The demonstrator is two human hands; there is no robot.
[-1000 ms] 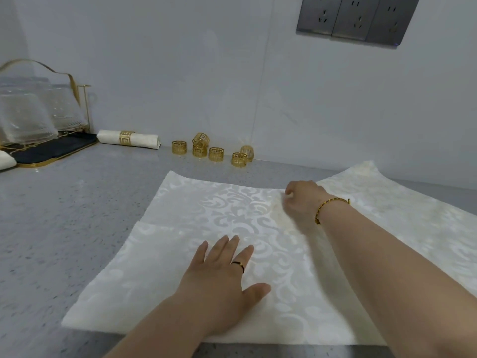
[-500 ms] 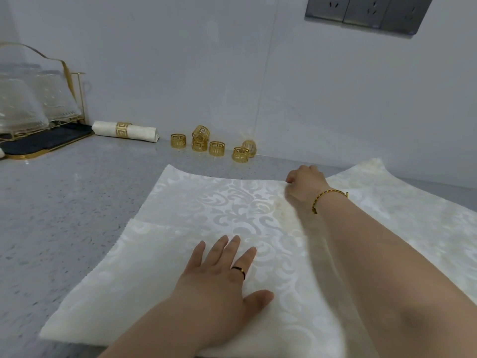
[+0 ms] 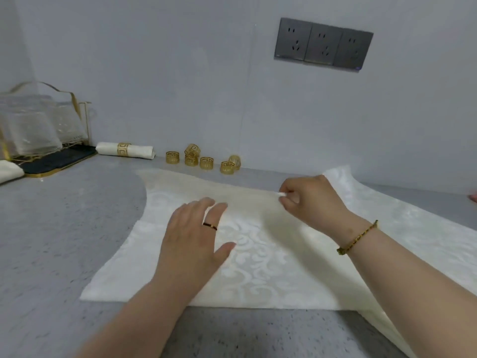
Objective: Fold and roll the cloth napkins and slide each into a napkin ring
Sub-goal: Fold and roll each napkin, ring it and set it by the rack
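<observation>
A large cream napkin [image 3: 258,257] with a white scroll pattern lies spread on the grey counter, its near layer folded over. My right hand [image 3: 312,200] pinches the napkin's far edge between thumb and fingers and holds it lifted off the counter. My left hand [image 3: 192,239], fingers apart, rests flat on the middle of the cloth. Several gold napkin rings [image 3: 206,162] stand by the wall behind the cloth. A finished rolled napkin [image 3: 126,150] in a gold ring lies to their left.
A gold wire rack with clear glasses [image 3: 33,130] stands on a dark tray at the far left, with another pale cloth [image 3: 9,170] beside it. Three grey wall sockets [image 3: 322,45] are above. Bare grey counter [image 3: 64,228] lies to the left.
My right hand has pinched the napkin's far edge and raised it. My left hand slid farther up the cloth. The camera tilted up.
</observation>
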